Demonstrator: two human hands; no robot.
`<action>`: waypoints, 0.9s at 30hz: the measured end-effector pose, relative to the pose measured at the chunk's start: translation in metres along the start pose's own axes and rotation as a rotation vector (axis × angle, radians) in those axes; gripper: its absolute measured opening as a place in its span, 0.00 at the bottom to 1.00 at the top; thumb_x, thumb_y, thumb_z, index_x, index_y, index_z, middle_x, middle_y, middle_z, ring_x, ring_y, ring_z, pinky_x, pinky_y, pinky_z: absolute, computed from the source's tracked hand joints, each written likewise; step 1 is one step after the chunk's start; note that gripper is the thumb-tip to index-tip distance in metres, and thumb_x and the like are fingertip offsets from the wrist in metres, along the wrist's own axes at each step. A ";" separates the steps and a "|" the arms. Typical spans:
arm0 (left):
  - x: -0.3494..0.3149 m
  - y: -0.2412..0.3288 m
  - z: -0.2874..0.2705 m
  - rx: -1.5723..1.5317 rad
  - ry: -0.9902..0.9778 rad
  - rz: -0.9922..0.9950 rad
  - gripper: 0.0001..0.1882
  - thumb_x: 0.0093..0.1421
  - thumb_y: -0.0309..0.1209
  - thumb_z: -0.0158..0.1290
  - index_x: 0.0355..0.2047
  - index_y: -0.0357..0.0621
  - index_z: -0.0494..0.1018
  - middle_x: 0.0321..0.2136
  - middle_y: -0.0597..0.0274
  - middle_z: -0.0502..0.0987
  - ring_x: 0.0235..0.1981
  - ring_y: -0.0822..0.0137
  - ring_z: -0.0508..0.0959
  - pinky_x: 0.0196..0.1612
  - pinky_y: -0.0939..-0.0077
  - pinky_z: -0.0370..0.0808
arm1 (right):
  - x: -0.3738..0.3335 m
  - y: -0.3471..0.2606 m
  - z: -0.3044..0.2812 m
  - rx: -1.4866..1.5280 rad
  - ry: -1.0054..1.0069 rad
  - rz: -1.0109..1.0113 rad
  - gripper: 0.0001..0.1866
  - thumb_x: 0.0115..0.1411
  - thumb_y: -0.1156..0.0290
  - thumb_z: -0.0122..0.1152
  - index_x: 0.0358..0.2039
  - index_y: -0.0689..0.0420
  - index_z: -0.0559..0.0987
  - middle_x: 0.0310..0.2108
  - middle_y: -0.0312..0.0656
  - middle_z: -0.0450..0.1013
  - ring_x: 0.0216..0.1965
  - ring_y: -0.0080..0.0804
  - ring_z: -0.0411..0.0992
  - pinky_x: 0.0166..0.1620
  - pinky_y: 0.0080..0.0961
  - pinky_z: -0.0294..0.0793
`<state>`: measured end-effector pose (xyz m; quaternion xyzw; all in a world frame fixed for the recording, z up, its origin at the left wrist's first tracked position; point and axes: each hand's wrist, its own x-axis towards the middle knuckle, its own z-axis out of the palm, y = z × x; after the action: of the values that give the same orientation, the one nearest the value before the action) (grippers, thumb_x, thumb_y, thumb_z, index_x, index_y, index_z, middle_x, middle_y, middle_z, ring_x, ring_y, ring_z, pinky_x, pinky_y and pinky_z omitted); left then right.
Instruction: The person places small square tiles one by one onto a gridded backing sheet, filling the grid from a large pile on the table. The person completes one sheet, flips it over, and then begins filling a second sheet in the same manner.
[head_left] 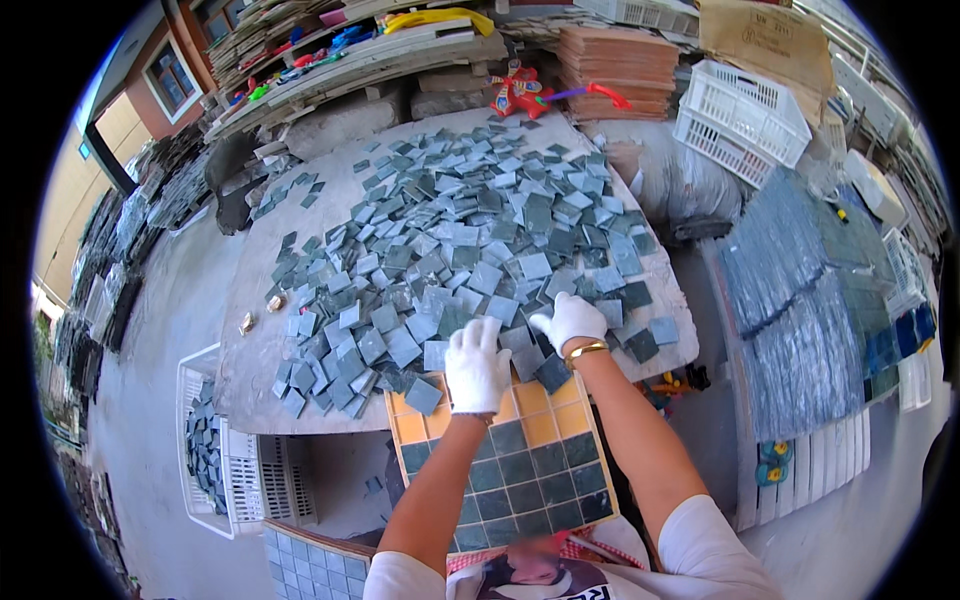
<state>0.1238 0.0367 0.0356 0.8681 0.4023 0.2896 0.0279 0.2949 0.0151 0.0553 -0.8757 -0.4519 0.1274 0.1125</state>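
My left hand, in a white glove, lies over the far end of a wooden grid tray, its fingers stretched toward the loose stone tiles. To its right my right hand, also gloved and with a gold bracelet at the wrist, reaches into the near edge of the tile pile. Its thumb stands apart from the fingers; the fingertips are partly hidden. Dark green square tiles fill the tray's near rows. Yellow-orange cells show at the far end, where a loose tile lies askew.
The pile covers much of a pale worktable. A white crate of tiles stands at the lower left, beside a tiled panel. Plastic-wrapped tile stacks are on the right. Behind are a red toy and a white crate.
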 end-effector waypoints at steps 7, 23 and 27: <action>0.025 -0.022 0.008 0.047 -0.253 -0.304 0.32 0.46 0.43 0.63 0.47 0.43 0.65 0.39 0.49 0.69 0.38 0.46 0.74 0.38 0.56 0.75 | -0.001 -0.014 0.009 0.108 0.069 -0.054 0.28 0.45 0.52 0.68 0.41 0.57 0.72 0.34 0.48 0.78 0.38 0.43 0.78 0.39 0.37 0.77; -0.053 -0.023 -0.031 -0.334 -0.090 -0.191 0.32 0.45 0.30 0.60 0.52 0.40 0.65 0.43 0.49 0.70 0.43 0.51 0.73 0.44 0.62 0.72 | -0.060 0.095 0.003 1.107 -0.565 -0.183 0.16 0.64 0.65 0.48 0.50 0.60 0.70 0.40 0.46 0.74 0.40 0.39 0.76 0.34 0.28 0.78; -0.095 -0.003 -0.033 -0.398 -0.252 -0.045 0.33 0.43 0.32 0.61 0.52 0.43 0.65 0.42 0.48 0.71 0.44 0.48 0.72 0.46 0.59 0.72 | -0.074 0.094 0.019 0.459 -0.261 -0.572 0.09 0.59 0.67 0.54 0.40 0.55 0.72 0.35 0.50 0.75 0.36 0.50 0.74 0.40 0.38 0.71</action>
<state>0.0564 -0.0356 0.0164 0.8655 0.3500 0.2519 0.2548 0.3193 -0.0970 0.0166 -0.6430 -0.6480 0.2988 0.2781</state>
